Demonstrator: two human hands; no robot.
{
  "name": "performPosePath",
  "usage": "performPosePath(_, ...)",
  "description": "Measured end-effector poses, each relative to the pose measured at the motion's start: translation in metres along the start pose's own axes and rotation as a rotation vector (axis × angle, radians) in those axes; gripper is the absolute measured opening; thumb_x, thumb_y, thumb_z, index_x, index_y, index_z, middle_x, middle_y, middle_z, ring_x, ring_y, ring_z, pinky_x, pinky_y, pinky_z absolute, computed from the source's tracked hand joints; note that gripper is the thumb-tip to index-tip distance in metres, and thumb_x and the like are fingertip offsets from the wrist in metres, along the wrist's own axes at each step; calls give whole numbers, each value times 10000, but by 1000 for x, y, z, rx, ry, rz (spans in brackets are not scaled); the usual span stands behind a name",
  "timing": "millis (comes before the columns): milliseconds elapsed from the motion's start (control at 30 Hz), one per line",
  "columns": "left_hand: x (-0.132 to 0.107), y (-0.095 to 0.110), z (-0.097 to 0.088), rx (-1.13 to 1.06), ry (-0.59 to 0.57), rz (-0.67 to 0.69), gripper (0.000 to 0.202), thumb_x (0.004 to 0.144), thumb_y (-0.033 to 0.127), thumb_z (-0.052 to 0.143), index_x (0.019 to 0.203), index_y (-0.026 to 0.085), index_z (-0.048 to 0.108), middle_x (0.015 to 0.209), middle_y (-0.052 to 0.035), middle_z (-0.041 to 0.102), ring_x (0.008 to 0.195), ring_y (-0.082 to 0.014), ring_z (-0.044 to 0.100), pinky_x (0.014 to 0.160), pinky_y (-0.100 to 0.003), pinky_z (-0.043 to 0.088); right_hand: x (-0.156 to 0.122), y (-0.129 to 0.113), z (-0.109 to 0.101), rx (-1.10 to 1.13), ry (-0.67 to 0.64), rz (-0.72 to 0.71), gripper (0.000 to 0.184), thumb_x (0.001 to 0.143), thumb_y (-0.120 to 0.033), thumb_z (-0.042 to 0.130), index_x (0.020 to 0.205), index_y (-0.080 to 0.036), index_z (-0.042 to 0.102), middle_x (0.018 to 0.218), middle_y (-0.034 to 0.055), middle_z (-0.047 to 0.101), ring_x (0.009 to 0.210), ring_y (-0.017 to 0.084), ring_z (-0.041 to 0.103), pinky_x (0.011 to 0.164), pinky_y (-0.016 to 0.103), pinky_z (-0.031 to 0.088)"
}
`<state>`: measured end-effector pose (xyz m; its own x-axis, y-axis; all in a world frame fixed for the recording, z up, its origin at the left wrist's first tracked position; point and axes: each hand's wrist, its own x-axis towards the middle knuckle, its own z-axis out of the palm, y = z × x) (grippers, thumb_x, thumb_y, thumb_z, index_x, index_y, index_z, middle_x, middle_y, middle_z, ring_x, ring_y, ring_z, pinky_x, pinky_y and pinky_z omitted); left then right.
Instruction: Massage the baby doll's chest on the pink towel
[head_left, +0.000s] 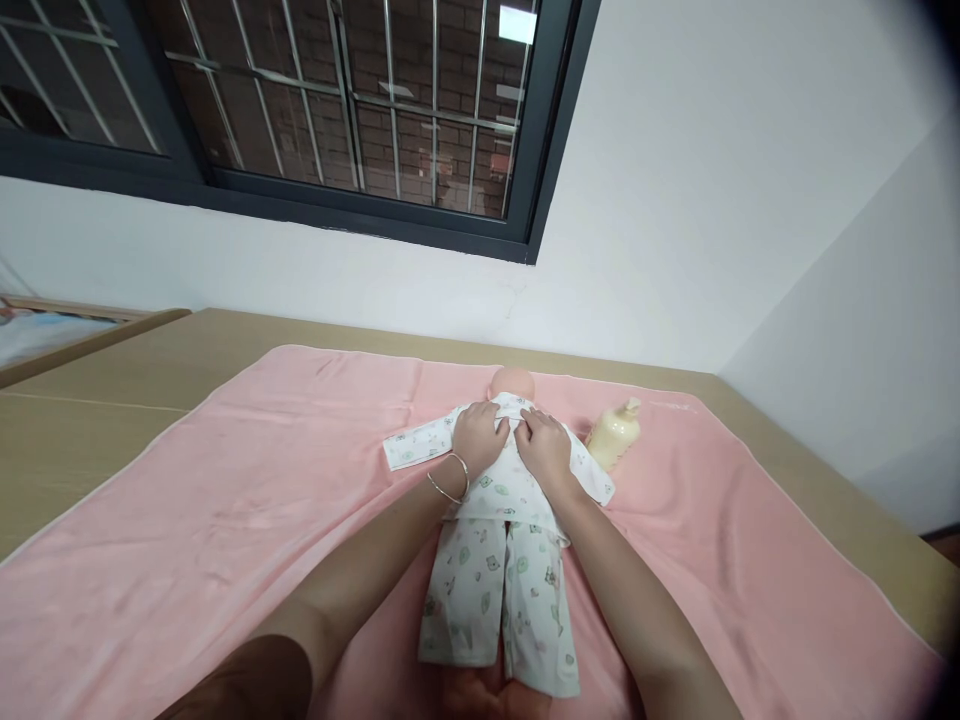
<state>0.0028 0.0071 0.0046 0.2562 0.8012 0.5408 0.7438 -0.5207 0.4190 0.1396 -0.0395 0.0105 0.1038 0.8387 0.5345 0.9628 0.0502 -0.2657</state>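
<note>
A baby doll (512,382) lies on its back on a pink towel (225,520), dressed in a white printed shirt and trousers (499,590). My left hand (478,437), with a bracelet at the wrist, rests on the doll's chest on the left side, its fingers curled onto the shirt near the collar. My right hand (544,445) lies on the right side of the chest, fingers bent and pinching the shirt front. The two hands nearly touch at the middle of the shirt. The doll's sleeves stick out to both sides.
A cream pump bottle (615,434) lies on the towel just right of the doll's arm. The towel covers a wooden table (112,390) set against a white wall under a barred window. A wooden-framed cot edge (67,325) shows at far left.
</note>
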Motion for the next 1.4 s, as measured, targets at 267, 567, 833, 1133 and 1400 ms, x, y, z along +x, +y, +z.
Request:
performPosePath(267, 6, -8, 4, -42, -81, 5, 376, 946, 312, 465, 1273, 166, 576, 1341, -108, 627, 1290, -262, 535, 1138, -449, 376, 10, 7, -1, 56, -197, -30, 486, 990, -263, 350, 1437, -148, 502, 1503, 124, 494, 1429, 251, 398, 1204, 437, 233)
performPosePath(567, 5, -8, 4, -75, -74, -13, 374, 942, 306, 470, 1267, 164, 588, 1338, -108, 631, 1291, -264, 535, 1143, -454, 367, 9, 9, 3, 82, -190, -19, 475, 996, -278, 349, 1429, -166, 507, 1500, 113, 500, 1426, 231, 396, 1206, 424, 224)
performPosePath(833, 4, -7, 5, -63, -71, -33, 380, 935, 307, 478, 1274, 165, 577, 1346, -114, 620, 1296, -265, 528, 1140, -449, 371, 8, 3, -2, -11, -188, 19, 484, 990, -290, 345, 1434, -180, 502, 1497, 117, 500, 1410, 262, 410, 1175, 444, 259)
performPosePath(1133, 3, -8, 8, 15, -80, -86, 420, 922, 349, 500, 1286, 149, 565, 1376, -156, 575, 1313, -292, 501, 1142, -458, 363, 4, -5, -7, -142, -210, 93, 520, 997, -357, 314, 1448, -151, 472, 1472, 143, 519, 1363, 330, 442, 1126, 485, 289)
performPosePath(1400, 7, -7, 3, -67, -124, -22, 384, 934, 296, 482, 1287, 176, 569, 1343, -109, 623, 1282, -267, 531, 1137, -467, 360, 12, 4, -8, -106, -289, -36, 509, 1002, -279, 293, 1494, -245, 418, 1511, 81, 485, 1388, 267, 420, 1134, 450, 299)
